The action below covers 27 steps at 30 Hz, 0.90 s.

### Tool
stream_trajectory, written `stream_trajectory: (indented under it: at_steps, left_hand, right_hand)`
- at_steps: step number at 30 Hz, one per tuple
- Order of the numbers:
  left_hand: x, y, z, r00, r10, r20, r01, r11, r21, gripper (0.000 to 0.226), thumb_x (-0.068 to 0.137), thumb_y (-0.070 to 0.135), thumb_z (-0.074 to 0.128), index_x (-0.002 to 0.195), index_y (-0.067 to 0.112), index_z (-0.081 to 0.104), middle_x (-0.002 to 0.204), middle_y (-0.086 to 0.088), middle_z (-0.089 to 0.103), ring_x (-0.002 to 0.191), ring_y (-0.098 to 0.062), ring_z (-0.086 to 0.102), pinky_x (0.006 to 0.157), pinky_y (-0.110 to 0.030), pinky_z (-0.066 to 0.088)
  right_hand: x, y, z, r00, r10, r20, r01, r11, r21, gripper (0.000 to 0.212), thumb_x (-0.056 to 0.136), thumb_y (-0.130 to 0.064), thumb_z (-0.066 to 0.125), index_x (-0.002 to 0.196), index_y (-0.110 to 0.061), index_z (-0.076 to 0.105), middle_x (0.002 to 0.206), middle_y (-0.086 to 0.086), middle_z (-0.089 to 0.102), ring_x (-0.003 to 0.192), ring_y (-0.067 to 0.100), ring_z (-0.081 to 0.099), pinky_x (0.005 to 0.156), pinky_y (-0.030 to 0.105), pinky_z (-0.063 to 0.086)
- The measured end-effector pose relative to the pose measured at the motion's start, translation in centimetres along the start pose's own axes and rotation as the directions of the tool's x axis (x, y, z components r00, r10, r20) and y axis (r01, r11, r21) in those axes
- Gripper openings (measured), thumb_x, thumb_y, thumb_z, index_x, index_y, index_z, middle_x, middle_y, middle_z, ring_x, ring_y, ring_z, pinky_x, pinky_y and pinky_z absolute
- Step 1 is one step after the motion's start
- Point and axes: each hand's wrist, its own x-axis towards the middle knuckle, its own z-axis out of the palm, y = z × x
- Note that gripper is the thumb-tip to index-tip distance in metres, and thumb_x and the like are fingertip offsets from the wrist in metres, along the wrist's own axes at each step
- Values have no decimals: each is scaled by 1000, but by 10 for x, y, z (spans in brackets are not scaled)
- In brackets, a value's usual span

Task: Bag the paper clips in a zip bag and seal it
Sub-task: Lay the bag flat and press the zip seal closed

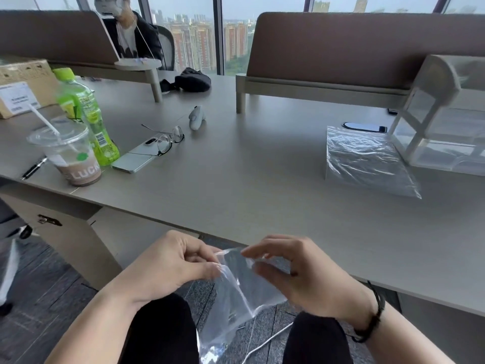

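Observation:
A clear zip bag (236,292) hangs below the table's front edge, above my lap. My left hand (170,264) pinches the bag's top left corner. My right hand (301,269) holds the top edge on the right side, fingers curled over it. The bag's lower part droops between my knees; small dark bits show near its bottom, too blurred to name. No loose paper clips are visible on the table.
A stack of spare zip bags (367,161) lies at the right beside a clear plastic organiser (443,114). At the left stand an iced drink cup (70,153), a green bottle (84,111), glasses (165,140) on a phone (133,161), and a cardboard box (23,85). A person sits behind the far divider.

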Motion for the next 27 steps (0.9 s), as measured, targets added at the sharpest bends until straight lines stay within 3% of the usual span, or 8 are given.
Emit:
stream_trajectory:
  at_steps: [4, 9, 14, 16, 20, 22, 25, 27]
  left_hand:
    - [-17, 12, -5, 996, 68, 64, -66, 998, -23, 8, 67, 11, 84, 74, 8, 80, 104, -4, 79, 113, -6, 68, 97, -22, 52]
    - [-32, 25, -13, 984, 177, 35, -175, 983, -56, 6, 68, 4, 80, 74, 2, 78, 108, -8, 78, 109, -14, 71, 95, -22, 54]
    - [-43, 36, -15, 966, 247, 80, -241, 967, -81, 7, 70, -2, 77, 76, -3, 76, 110, -6, 77, 109, -16, 71, 89, -17, 54]
    - [-45, 40, -16, 957, 276, 88, -270, 960, -71, 8, 69, 1, 78, 77, 0, 77, 112, -5, 77, 112, -14, 70, 89, -17, 54]
    - [-48, 52, -16, 945, 314, 92, -313, 949, -31, 9, 69, 4, 77, 78, 4, 78, 115, -1, 75, 111, -11, 70, 90, -18, 55]
    - [-47, 60, -18, 946, 316, 74, -322, 942, 89, 10, 75, 5, 78, 78, 14, 79, 114, 3, 75, 105, -8, 72, 94, -21, 55]
    - [-39, 70, -24, 949, 315, -9, -266, 817, 512, 20, 87, 14, 73, 84, 34, 76, 104, -1, 77, 91, -13, 75, 91, -30, 58]
    - [-30, 80, -23, 931, 366, -9, -272, 709, 651, 22, 89, 15, 68, 84, 35, 76, 81, -8, 77, 69, -14, 71, 70, -24, 56]
  right_hand:
    - [4, 12, -6, 991, 54, -120, -69, 990, -119, 31, 92, -25, 64, 122, -36, 64, 124, -22, 60, 113, -5, 55, 96, 24, 47]
    - [3, -6, -12, 984, 160, 73, -162, 987, 22, 50, 84, -46, 70, 131, -41, 54, 123, -21, 62, 106, -4, 62, 90, 29, 55]
    - [6, -38, -10, 992, 123, 42, -123, 992, 16, 29, 84, -40, 73, 112, -32, 69, 102, -18, 73, 75, 0, 69, 65, 16, 54]
    - [8, -46, -11, 993, 109, -42, -114, 986, -123, 14, 85, -26, 70, 98, -29, 74, 83, -19, 72, 66, -5, 64, 60, 8, 45]
    - [12, -64, -24, 983, 106, -153, -146, 949, -280, 13, 79, -17, 65, 82, -24, 76, 59, -20, 59, 59, -10, 56, 55, 4, 36]
    - [14, -72, -38, 972, 105, -209, -167, 936, -309, 13, 77, -16, 66, 78, -23, 77, 56, -20, 57, 57, -10, 56, 54, 5, 37]
    - [17, -78, -58, 951, 131, -279, -223, 917, -331, 12, 76, -14, 65, 74, -19, 76, 53, -16, 60, 55, -5, 59, 53, 7, 42]
    - [19, -79, -70, 934, 167, -315, -269, 910, -315, 12, 77, -14, 64, 70, -17, 73, 51, -11, 63, 53, 3, 62, 54, 17, 51]
